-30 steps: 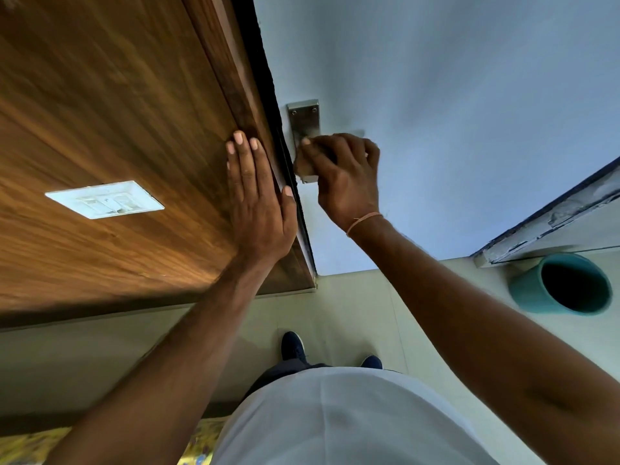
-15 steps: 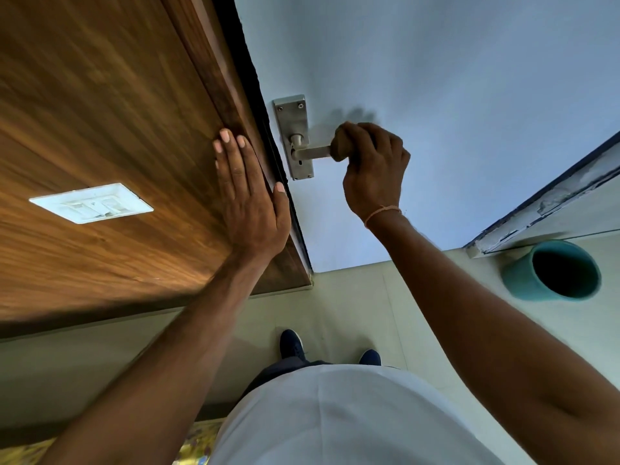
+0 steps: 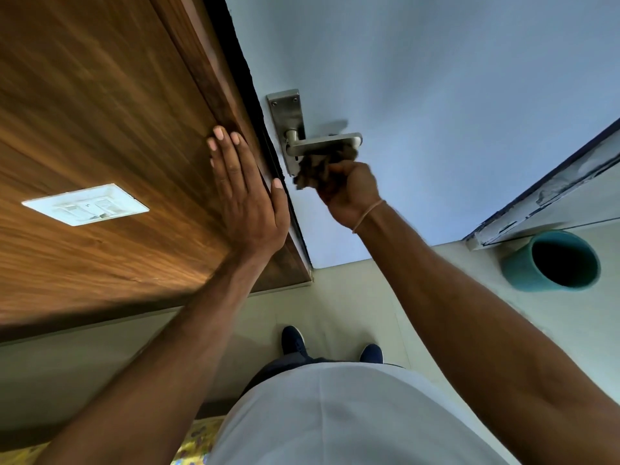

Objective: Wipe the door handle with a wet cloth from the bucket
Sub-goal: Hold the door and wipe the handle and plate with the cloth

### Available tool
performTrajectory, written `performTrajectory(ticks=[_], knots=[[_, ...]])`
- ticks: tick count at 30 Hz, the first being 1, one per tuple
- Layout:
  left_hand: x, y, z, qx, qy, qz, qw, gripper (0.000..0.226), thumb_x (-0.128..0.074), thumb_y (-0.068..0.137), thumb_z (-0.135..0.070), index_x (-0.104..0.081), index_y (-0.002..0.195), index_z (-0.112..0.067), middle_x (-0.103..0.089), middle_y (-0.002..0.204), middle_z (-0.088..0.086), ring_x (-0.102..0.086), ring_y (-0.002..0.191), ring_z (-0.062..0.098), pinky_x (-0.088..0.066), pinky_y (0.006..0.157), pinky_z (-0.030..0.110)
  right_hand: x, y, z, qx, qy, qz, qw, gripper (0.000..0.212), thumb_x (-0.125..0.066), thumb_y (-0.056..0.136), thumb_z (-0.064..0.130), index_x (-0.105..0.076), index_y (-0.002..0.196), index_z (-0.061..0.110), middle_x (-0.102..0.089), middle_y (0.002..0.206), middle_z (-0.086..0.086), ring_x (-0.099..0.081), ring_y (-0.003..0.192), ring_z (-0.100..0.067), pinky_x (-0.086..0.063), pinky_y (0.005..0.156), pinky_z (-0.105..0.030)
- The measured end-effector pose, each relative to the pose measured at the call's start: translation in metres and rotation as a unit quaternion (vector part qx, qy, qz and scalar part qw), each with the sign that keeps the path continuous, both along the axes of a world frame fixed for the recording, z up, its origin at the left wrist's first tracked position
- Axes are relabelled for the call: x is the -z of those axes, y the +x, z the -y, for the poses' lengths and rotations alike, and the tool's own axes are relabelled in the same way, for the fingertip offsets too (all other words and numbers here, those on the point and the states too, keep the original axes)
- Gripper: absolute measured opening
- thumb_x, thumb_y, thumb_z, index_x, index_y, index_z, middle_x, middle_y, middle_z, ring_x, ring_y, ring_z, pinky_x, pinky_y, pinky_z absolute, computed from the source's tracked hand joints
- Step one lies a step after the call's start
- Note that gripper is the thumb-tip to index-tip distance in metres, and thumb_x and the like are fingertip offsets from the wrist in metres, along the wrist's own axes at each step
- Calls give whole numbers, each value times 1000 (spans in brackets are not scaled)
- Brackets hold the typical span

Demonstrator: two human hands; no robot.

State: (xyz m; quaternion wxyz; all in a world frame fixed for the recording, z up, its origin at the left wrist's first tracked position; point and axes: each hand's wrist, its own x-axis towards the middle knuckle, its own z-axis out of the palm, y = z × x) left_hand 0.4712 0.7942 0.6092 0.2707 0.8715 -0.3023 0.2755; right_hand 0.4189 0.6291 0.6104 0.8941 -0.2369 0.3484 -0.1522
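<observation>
A silver lever door handle [image 3: 323,142] on its metal backplate [image 3: 286,110] sticks out of the pale blue door [image 3: 436,95]. My right hand [image 3: 352,191] is just under the lever, closed on a bunched brown cloth [image 3: 313,169] that touches the lever's underside. My left hand [image 3: 246,196] lies flat with fingers spread against the brown wooden frame [image 3: 100,112] left of the door edge. A teal bucket [image 3: 523,271] stands on the floor at the right, its inside dark.
A white switch plate [image 3: 85,205] is set in the wood panel at left. Pale floor tiles [image 3: 342,297] run below the door, with my blue shoes [image 3: 293,338] on them. A weathered white sill [image 3: 536,196] runs above the bucket.
My right hand has slid off the lever's end and dropped below it, so the whole lever shows now. The cloth now hangs out of the fist. My left hand stays on the frame.
</observation>
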Motion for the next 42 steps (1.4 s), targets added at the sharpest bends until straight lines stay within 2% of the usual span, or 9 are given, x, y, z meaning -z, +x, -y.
performTrajectory(ticks=[9,14,18,23,27,30,33,36,42], knots=[[-3,1,-7,12,13,-5,1000,73,-49,109,-24,-20,166,11,-19,175,34,-16,166,49,-20,136,58,-18,40,-45,-73,134,84,985,80,-40,82,-15,-40,160,4,-47,159,-26,-49,146,-44,-48,116,-55],[-4,0,-8,19,11,-8,1000,73,-48,108,-24,-21,165,12,-19,174,35,-16,165,50,-20,136,59,-25,36,-45,-16,181,76,980,78,-29,79,-17,-49,150,7,-48,158,-26,-54,137,-47,-55,98,-59],[-3,2,-11,24,17,-2,1000,72,-47,108,-24,-22,165,11,-20,175,34,-17,165,50,-20,136,59,-18,32,-26,25,88,-12,996,67,-27,80,-18,-58,137,-2,-58,147,-30,-58,134,-51,-52,108,-61],[-1,1,-6,11,9,3,1000,73,-48,108,-25,-21,165,11,-21,174,35,-18,165,51,-22,135,61,-15,10,7,104,-10,-37,994,58,-28,83,-21,-71,112,5,-71,111,-24,-70,97,-45,-64,86,-53],[1,0,-3,10,6,4,1000,75,-50,106,-24,-21,165,13,-21,173,36,-18,164,51,-21,135,61,-14,6,4,180,-136,-72,972,48,-46,86,-15,-74,119,6,-74,125,-22,-76,100,-42,-65,83,-62],[1,0,-3,5,2,7,1000,75,-51,106,-24,-22,164,12,-22,173,36,-19,164,51,-22,134,61,-13,-6,-3,158,-336,-163,914,47,-60,87,-1,-73,127,20,-77,116,3,-74,102,-13,-65,92,-32],[1,0,-2,6,2,7,1000,75,-52,106,-24,-22,164,13,-22,173,36,-19,164,51,-22,135,61,-12,-12,1,158,-430,-188,869,47,-61,89,-1,-71,130,19,-74,105,11,-70,91,6,-54,81,-5],[1,0,-1,3,1,3,1000,76,-52,106,-24,-21,165,13,-21,173,36,-18,164,52,-20,135,60,-13,-15,7,136,-549,-188,803,41,-62,92,16,-70,128,33,-78,104,13,-73,93,-6,-61,86,-25],[2,-1,1,-1,-1,-1,1000,75,-47,108,-28,-19,165,13,-19,173,37,-17,164,52,-20,135,61,-30,-11,9,36,-842,-147,518,38,-63,82,18,-76,117,26,-77,119,10,-63,117,-27,-48,94,-45]])
